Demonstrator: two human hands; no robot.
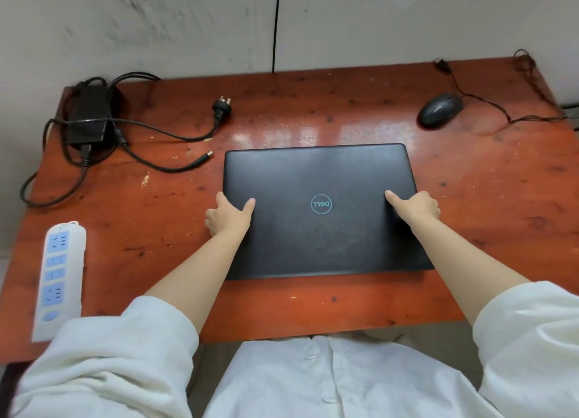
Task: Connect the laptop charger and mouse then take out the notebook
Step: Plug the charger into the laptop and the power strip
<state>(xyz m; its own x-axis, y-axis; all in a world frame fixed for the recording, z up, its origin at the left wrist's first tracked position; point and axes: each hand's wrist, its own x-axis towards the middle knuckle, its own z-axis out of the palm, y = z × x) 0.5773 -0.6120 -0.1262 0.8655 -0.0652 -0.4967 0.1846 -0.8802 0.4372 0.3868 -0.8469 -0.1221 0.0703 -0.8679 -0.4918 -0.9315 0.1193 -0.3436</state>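
Laptop: black, lid closed, flat on the desk near its front edge, logo upside down to the wearer, so the hinge probably sits on the near side. No cable is plugged in that I can see.
Left hand: on the laptop's left edge; thumb lies on the lid, fingers curl down over the side. Narrow pinch on the edge, apparently to steady or shift the machine.
Right hand: mirrored on the right edge; thumb on the lid, fingers wrapped over the side. Two-sided hold suits squaring or turning the laptop before cabling.
Charger brick: back left of the desk, its cords looped loosely around it.
Barrel plug: free end lies just beside the laptop's back-left corner, not inserted.
Wall plug: lying loose on the desk, prongs up, well apart from the strip.
Power strip: white, at the front-left desk edge, sockets empty.
Mouse: back right, its USB connector loose near the wall.
Notebook: not in view.
Desk: red-brown wood, scuffed.
Status (judgement): no connection yet made.
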